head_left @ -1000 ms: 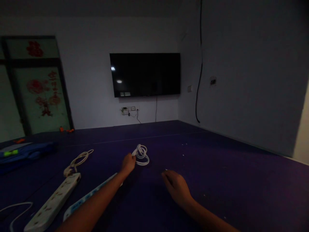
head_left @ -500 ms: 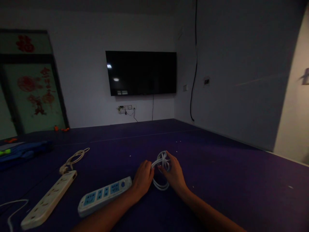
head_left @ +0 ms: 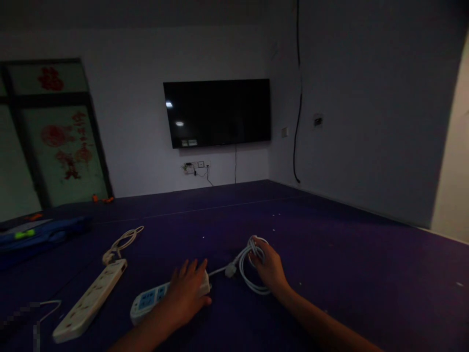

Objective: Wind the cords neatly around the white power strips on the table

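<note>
My left hand (head_left: pixel 185 293) lies over the right end of a white power strip with blue sockets (head_left: pixel 148 299), its fingers spread and its thumb apart. Part of the strip is hidden under it. The strip's cord runs right to a bundled white cable (head_left: pixel 252 276), looped into a coil. My right hand (head_left: pixel 269 264) is closed around the coil's upper right side. Between the two hands, a pale plug (head_left: pixel 230 270) rests beside the cable.
Left of me lies a longer white power strip (head_left: pixel 91 300) with its coiled cable (head_left: pixel 126 239). Blue cloth (head_left: pixel 54 232) is farther left on the purple floor surface (head_left: pixel 351 283). A television (head_left: pixel 220 112) hangs on the far wall, and a black cable (head_left: pixel 296 142) dangles at the right.
My left hand has let go of the cable and moved left onto the blue-socketed power strip. My right hand keeps the coil, slightly farther right. The plug now shows. The view has shifted slightly.
</note>
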Demonstrator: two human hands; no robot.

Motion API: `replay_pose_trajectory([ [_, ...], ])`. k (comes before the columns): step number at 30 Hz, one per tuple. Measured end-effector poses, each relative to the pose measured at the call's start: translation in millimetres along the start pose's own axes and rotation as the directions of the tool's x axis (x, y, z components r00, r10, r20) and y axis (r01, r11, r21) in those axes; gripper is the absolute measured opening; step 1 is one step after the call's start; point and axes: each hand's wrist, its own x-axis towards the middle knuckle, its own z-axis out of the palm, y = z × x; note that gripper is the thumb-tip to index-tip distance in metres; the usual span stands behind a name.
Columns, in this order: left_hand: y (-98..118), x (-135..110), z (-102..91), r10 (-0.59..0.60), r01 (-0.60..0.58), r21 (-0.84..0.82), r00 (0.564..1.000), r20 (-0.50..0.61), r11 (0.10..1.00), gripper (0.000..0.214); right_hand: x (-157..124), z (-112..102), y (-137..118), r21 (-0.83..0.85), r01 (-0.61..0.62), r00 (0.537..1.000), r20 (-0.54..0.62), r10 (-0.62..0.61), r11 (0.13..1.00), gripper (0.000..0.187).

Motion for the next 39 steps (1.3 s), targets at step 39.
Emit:
replay_pose_trajectory([
  [39, 36.3, 32.6, 68.9, -0.027, -0.360, -0.644, 0.860, -0.509, 0.675, 0.045, -19.7, -10.9, -55.2, 0.016, 0.088, 0.909, 0.407, -0.086, 0.996, 0.047],
])
